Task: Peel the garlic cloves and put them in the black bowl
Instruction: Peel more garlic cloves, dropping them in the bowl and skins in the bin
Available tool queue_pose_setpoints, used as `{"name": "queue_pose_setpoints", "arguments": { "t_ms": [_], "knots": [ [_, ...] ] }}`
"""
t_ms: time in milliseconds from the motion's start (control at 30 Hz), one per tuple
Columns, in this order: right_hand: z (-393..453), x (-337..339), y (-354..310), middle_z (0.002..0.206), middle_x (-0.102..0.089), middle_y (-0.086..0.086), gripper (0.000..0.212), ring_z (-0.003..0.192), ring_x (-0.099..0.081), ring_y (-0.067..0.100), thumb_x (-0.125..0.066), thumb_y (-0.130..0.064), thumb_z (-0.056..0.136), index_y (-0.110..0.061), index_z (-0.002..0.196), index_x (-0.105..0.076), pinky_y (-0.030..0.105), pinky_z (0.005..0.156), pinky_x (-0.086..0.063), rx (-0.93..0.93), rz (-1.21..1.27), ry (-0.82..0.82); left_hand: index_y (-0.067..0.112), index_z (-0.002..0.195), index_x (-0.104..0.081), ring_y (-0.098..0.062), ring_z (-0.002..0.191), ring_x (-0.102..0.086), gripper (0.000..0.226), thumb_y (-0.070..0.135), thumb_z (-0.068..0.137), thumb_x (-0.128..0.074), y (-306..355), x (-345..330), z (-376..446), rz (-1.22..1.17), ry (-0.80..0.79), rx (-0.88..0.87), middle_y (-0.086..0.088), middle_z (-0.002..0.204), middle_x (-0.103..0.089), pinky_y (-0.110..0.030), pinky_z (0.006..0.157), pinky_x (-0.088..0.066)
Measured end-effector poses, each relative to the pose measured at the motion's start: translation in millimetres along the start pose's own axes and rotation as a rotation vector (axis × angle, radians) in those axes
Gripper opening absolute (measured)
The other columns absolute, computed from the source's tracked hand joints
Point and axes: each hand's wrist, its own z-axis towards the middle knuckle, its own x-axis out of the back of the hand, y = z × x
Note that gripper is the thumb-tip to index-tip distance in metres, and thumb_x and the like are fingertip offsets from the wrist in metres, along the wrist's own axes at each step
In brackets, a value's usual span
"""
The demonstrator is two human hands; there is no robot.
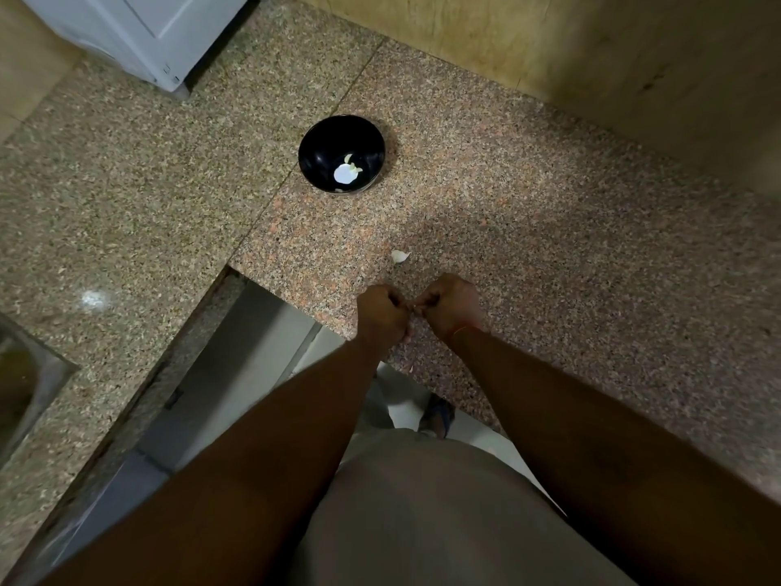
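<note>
A black bowl (pixel 321 141) stands on the speckled granite counter (pixel 528 213) ahead of me, with pale peeled garlic cloves (pixel 350 166) lying near a bright glare spot in its bottom. My left hand (pixel 380 313) and my right hand (pixel 450 304) meet over the counter's near edge, fingers curled, pinching a small garlic clove (pixel 415 308) between them; most of it is hidden by the fingers. A white scrap of garlic skin or a clove (pixel 400 256) lies on the counter just beyond my hands.
A white appliance (pixel 139 31) stands at the back left. A yellowish wall (pixel 613 48) runs behind the counter on the right. A steel sink (pixel 25 374) shows at the left edge. The counter has an inner corner with floor below, near my body.
</note>
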Motion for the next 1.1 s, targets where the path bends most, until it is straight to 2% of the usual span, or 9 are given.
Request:
{"name": "queue_pose_setpoints", "arguments": {
  "t_ms": [100,233,400,600,733,900,1000,1100],
  "knots": [
    [-1.4,0.6,-0.7,0.081,-0.072,-0.008,0.012,0.073,-0.068,0.011,-0.085,-0.013,0.072,-0.022,0.069,-0.077,0.028,0.068,-0.058,-0.006,0.006,-0.004,-0.01,0.075,-0.068,-0.021,0.037,-0.064,0.019,-0.004,0.093,-0.067,1.0,-2.2,-0.5,-0.009,0.009,0.025,-0.015,0.051,-0.066,-0.024,0.035,-0.046],
    [-1.1,1.7,-2.8,0.079,-0.075,-0.007,0.011,0.071,-0.068,0.009,-0.088,-0.016,0.072,-0.021,0.071,-0.079,0.031,0.068,-0.061,-0.038,0.027,-0.024,-0.009,0.075,-0.07,-0.026,0.043,-0.068,0.018,-0.001,0.091,-0.072,0.3,-3.1,3.4,-0.036,0.011,0.061,-0.018,0.055,-0.068,-0.037,0.04,-0.057],
    [-2.7,4.4,-4.5,0.077,-0.075,-0.006,0.012,0.069,-0.068,0.008,-0.088,-0.015,0.073,-0.02,0.069,-0.078,0.031,0.067,-0.061,-0.035,0.062,-0.023,-0.009,0.076,-0.071,-0.029,0.045,-0.069,0.018,0.001,0.091,-0.074,-3.7,-2.9,5.8,-0.066,-0.005,0.067,-0.02,0.057,-0.068,-0.043,0.047,-0.06],
    [0.1,11.3,-7.7,0.077,-0.076,-0.005,0.015,0.071,-0.069,0.007,-0.092,-0.012,0.07,-0.019,0.068,-0.079,0.029,0.073,-0.06,-0.012,0.081,-0.065,-0.01,0.077,-0.071,-0.028,0.046,-0.069,0.019,0.0,0.093,-0.071,-0.9,-3.6,6.6,-0.086,-0.006,0.103,-0.02,0.058,-0.069,-0.04,0.046,-0.059],
    [-3.4,14.5,-5.6,0.078,-0.076,-0.007,0.012,0.071,-0.069,0.006,-0.091,-0.014,0.072,-0.021,0.072,-0.081,0.028,0.075,-0.059,0.023,0.08,-0.066,-0.012,0.082,-0.069,-0.024,0.045,-0.069,0.016,0.0,0.093,-0.072,0.7,0.8,3.0,-0.075,-0.039,0.078,-0.022,0.061,-0.07,-0.031,0.042,-0.055],
    [-15.1,12.3,-7.5,0.083,-0.076,-0.007,0.01,0.077,-0.068,0.01,-0.081,-0.015,0.079,-0.025,0.08,-0.079,0.029,0.074,-0.058,0.036,0.079,-0.041,-0.006,0.08,-0.073,-0.028,0.049,-0.07,0.02,0.0,0.097,-0.063,-12.6,4.1,-1.7,-0.094,-0.065,-0.012,-0.02,0.064,-0.072,-0.041,0.053,-0.062],
    [-17.8,16.5,-10.8,0.08,-0.076,-0.003,0.011,0.076,-0.071,0.015,-0.081,-0.01,0.077,-0.02,0.08,-0.079,0.03,0.073,-0.059,0.014,0.2,-0.021,-0.007,0.083,-0.073,-0.031,0.056,-0.071,0.021,0.0,0.099,-0.062,-11.1,6.7,-5.5,-0.209,-0.096,-0.021,-0.023,0.071,-0.073,-0.042,0.058,-0.063],
    [-19.1,20.6,-10.9,0.075,-0.076,0.002,0.013,0.075,-0.075,0.021,-0.087,-0.008,0.072,-0.017,0.076,-0.078,0.037,0.073,-0.064,-0.067,0.346,-0.03,-0.007,0.089,-0.071,-0.019,0.053,-0.07,0.015,-0.006,0.099,-0.059,-5.2,7.0,-7.5,-0.39,-0.096,0.034,-0.02,0.071,-0.072,-0.029,0.055,-0.06]
  ]
}}
